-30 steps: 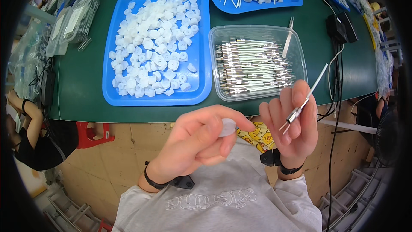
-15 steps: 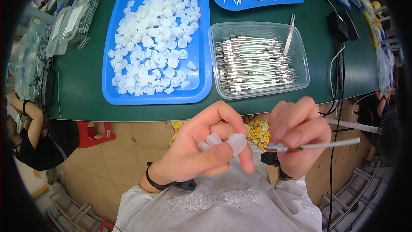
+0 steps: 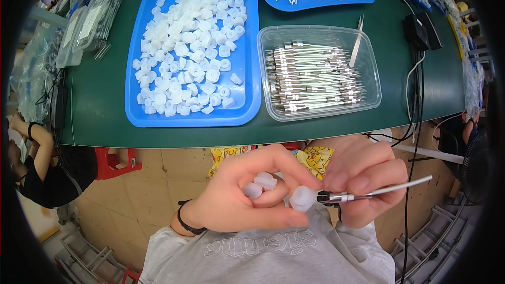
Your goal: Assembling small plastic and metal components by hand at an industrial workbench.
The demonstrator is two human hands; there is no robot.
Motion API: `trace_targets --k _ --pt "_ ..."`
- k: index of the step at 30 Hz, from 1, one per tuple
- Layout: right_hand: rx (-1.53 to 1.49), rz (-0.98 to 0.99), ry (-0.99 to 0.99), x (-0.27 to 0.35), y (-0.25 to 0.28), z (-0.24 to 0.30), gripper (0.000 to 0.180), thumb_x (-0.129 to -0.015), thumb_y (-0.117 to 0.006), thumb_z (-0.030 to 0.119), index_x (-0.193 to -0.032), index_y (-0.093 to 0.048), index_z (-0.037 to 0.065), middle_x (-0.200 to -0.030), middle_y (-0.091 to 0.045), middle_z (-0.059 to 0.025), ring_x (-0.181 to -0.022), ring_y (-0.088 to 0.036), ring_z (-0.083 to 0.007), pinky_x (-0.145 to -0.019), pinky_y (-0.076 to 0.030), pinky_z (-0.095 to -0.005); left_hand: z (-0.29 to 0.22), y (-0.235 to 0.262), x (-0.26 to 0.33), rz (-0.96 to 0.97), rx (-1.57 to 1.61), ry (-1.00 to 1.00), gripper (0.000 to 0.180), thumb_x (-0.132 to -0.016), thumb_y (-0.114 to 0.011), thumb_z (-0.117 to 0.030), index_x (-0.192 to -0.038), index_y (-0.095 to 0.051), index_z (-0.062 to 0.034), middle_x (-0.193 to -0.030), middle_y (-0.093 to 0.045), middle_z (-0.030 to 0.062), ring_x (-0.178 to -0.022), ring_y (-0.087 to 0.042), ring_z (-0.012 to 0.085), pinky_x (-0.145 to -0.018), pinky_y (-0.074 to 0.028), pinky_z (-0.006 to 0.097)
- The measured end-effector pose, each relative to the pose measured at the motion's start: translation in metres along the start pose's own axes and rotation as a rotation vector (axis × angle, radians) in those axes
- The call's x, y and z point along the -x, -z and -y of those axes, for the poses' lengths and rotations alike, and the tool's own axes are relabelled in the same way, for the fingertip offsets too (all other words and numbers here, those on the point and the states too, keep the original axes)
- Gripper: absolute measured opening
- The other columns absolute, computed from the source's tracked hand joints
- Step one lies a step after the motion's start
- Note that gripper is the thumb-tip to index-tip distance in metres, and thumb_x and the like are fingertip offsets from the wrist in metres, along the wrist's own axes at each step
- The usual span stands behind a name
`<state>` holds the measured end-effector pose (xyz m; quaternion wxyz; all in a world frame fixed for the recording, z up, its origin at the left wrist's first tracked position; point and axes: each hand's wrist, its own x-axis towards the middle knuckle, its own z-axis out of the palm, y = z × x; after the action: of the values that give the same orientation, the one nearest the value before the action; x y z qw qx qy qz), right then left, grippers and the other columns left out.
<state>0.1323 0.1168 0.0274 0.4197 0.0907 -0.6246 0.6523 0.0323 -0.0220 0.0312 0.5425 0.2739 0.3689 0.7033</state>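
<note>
1. On my feed, the left hand (image 3: 231,194) is bent, its thumb and forefinger pinching a white cap (image 3: 302,199) at their tips.
2. Two more caps (image 3: 265,180) sit in the curled fingers of that same hand, just beside each other.
3. I see the right hand (image 3: 365,176) with thumb and fingers pressed together on a slim rod (image 3: 343,198); its metal part points toward the cap and its white end sticks out to the right, tilted slightly up.
4. The rod's thin pins reach the cap's right side; from here I cannot tell whether they are inside it.
5. Both hands are in front of the near edge of the green table (image 3: 184,137), over the grey shirt (image 3: 252,247).
6. On the table I have a blue tray (image 3: 244,110) strewn with loose white caps and, just right of it, a clear box (image 3: 370,81) of rods.
7. Tweezers (image 3: 357,44) lean at the box's far right corner; behind it, a second blue tray (image 3: 315,5) holds capped rods.
</note>
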Motion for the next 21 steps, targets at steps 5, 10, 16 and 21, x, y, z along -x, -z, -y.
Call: trace_targets --k 5,10,16,21 --pt "0.152 0.126 0.045 -0.003 0.006 0.004 0.027 -0.072 -0.068 0.012 -0.090 -0.053 -0.002 -0.085 -0.061 -0.0162 -0.066 -0.057 -0.0226 -0.059 -0.044 -0.0298 -0.006 -0.009 -0.002 -0.065 -0.162 -0.068 0.036 -0.066 -0.071 0.000 -0.096 -0.051 0.0012 -0.072 -0.048 -0.0007 -0.049 -0.032 -0.0007 -0.049 -0.026 0.016" --pt "0.154 0.107 0.016 0.002 0.001 0.007 0.026 -0.074 -0.066 0.014 -0.089 -0.053 -0.001 -0.087 -0.061 -0.0170 -0.072 -0.058 -0.0237 -0.062 -0.045 -0.0302 -0.004 -0.014 0.002 -0.137 -0.119 -0.067 0.035 -0.067 -0.069 0.002 -0.095 -0.048 0.0003 -0.074 -0.048 0.0009 -0.050 -0.032 -0.0011 -0.051 -0.028 0.016" --pt "0.187 0.080 -0.010 0.004 -0.003 0.014 0.026 -0.073 -0.067 0.012 -0.088 -0.052 -0.002 -0.087 -0.061 -0.0171 -0.072 -0.058 -0.0243 -0.061 -0.046 -0.0311 -0.001 -0.005 0.001 -0.034 -0.198 -0.168 0.033 -0.071 -0.065 0.001 -0.098 -0.047 -0.0007 -0.076 -0.048 0.0002 -0.051 -0.033 -0.0002 -0.052 -0.029 0.016" --pt "0.266 0.136 -0.015 0.001 -0.002 0.022 0.028 -0.069 -0.070 0.009 -0.087 -0.052 -0.002 -0.087 -0.060 -0.0167 -0.071 -0.057 -0.0235 -0.061 -0.046 -0.0311 -0.003 -0.011 0.005 -0.101 -0.329 -0.194 0.032 -0.071 -0.068 -0.006 -0.093 -0.047 0.0013 -0.072 -0.050 0.0047 -0.051 -0.037 0.0015 -0.046 -0.026 0.017"
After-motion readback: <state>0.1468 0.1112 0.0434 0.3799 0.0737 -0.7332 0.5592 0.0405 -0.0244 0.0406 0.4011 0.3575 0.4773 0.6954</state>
